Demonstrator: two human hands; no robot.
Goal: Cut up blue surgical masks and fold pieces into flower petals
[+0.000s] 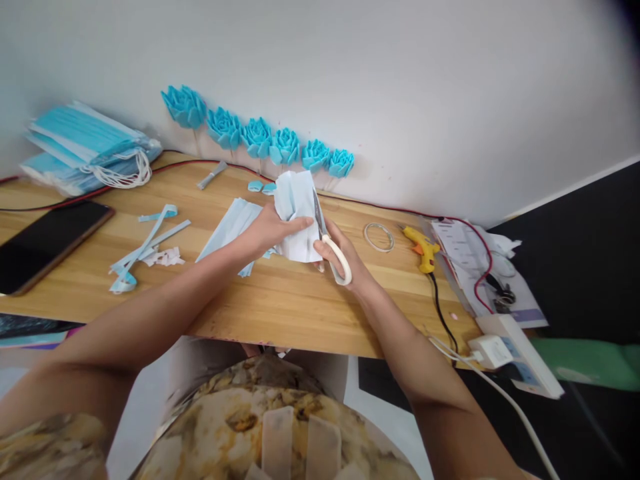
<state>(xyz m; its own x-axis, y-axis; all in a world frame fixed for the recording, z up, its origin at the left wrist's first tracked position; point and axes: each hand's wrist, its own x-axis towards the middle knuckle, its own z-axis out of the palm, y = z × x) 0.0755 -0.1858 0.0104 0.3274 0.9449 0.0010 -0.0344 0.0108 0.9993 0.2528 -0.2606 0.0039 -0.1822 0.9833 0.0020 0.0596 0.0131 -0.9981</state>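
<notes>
My left hand [270, 230] grips a folded pale blue piece of mask fabric [296, 200] and holds it up over the wooden table [280, 300]. My right hand [345, 257] has its fingers through the white handles of a pair of scissors [327, 243], whose blades run up along the fabric's right edge. Under my left hand lie more flat blue mask pieces [227, 230].
Blue fabric flowers [257, 137] lean against the wall. A stack of face masks [85, 147] and a phone [45, 243] lie at the left, with cut strips [143, 250] nearby. A wire ring [379, 237], a yellow glue gun [423, 247], papers and a power strip [520, 350] lie at the right.
</notes>
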